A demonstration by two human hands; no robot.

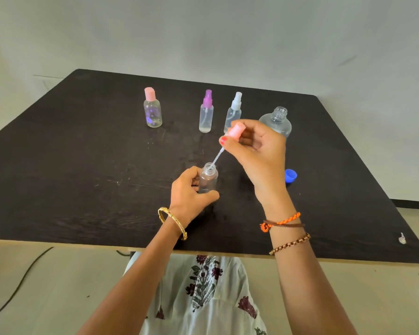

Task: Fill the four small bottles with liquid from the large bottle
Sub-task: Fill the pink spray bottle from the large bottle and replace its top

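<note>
On the dark wood-grain table [82,165], the left hand [189,192] grips a clear plastic bottle [208,180] — open-necked. The right hand [254,151] pinches a pink sprayer [236,130], its thin tube tip in that neck. At one o'clock the big bottle [277,122] stands uncapped, half hidden behind the knuckles.

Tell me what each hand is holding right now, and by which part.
The left hand grips the small open bottle around its body. The right hand pinches the pink spray top by its head, its tube tip in the bottle's mouth.
</note>
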